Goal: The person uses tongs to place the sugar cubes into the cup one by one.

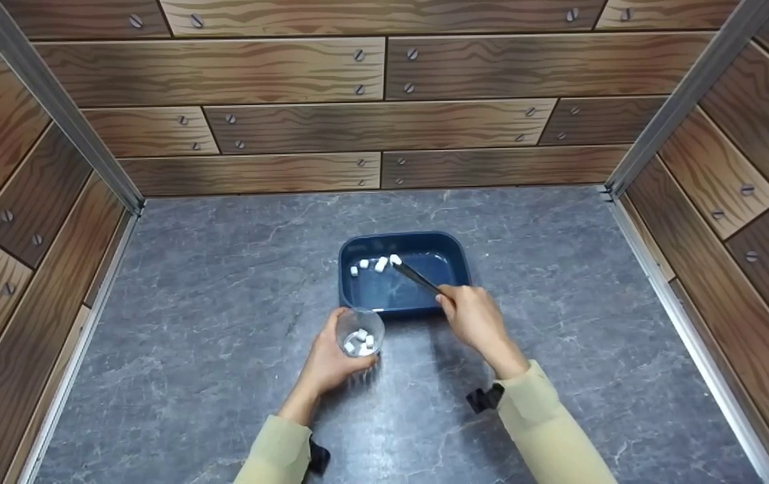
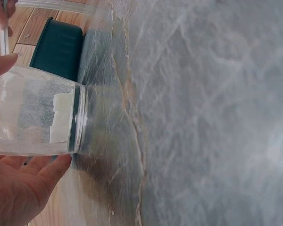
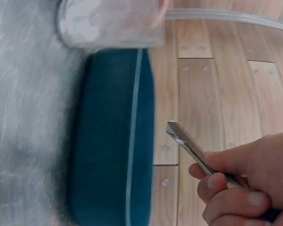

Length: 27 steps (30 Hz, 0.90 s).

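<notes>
My left hand [image 1: 326,357] grips a clear plastic cup [image 1: 378,323] standing at the near left corner of a dark blue tray [image 1: 403,310]. Several small white cubes [image 1: 361,334] lie at the bottom of the cup; some cubes [image 2: 61,115] show through its wall in the left wrist view. In my right hand [image 1: 477,319] is a pair of metal tweezers [image 1: 418,277], pointing into the tray. Their tips overlap a white cube [image 1: 395,259] in the head view, but the right wrist view shows no cube at the serrated tips. More cubes [image 1: 380,264] lie in the tray's left part.
The tray and cup stand on a grey marbled tabletop [image 1: 210,323]. Wood-patterned panels [image 1: 290,128] rise at the back and both sides, with metal strips [image 1: 687,336] along the side edges.
</notes>
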Motion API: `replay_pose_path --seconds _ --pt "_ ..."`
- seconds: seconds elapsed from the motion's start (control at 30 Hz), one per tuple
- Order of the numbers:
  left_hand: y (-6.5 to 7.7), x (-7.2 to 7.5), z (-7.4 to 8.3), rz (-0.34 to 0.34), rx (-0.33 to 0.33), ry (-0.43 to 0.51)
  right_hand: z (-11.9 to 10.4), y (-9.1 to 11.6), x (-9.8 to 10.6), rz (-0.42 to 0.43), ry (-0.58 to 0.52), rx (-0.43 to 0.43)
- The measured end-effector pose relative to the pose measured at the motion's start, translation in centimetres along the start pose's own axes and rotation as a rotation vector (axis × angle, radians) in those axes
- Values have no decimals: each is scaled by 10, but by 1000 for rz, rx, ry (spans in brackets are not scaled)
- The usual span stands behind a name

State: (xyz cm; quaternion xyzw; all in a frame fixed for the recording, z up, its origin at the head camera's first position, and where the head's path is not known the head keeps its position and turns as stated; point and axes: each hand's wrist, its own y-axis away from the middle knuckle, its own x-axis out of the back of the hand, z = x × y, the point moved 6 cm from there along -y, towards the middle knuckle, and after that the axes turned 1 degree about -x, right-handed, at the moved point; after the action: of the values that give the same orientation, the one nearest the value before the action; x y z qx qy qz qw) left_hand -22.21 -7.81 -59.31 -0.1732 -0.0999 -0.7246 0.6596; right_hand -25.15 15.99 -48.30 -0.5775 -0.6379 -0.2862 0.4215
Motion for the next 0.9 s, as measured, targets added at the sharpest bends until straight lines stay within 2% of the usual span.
replay_pose_path --seconds 0.13,0.27,0.43,0.7,0.77,0.9 --pt "0 0 0 -3 3 0 -8 11 3 -53 -62 -30" --pt "0 0 1 -11 9 1 -17 23 5 -94 -111 -18" --pt "-1 0 1 -9 6 2 -29 36 6 -121 -137 74" --pt "-1 0 0 -3 -8 -2 -38 47 -6 -226 -149 206" --pt "-1 0 0 1 -12 4 -38 49 -10 -266 -155 217" --pt "-1 0 1 8 -24 11 -36 50 -16 -337 -176 185"
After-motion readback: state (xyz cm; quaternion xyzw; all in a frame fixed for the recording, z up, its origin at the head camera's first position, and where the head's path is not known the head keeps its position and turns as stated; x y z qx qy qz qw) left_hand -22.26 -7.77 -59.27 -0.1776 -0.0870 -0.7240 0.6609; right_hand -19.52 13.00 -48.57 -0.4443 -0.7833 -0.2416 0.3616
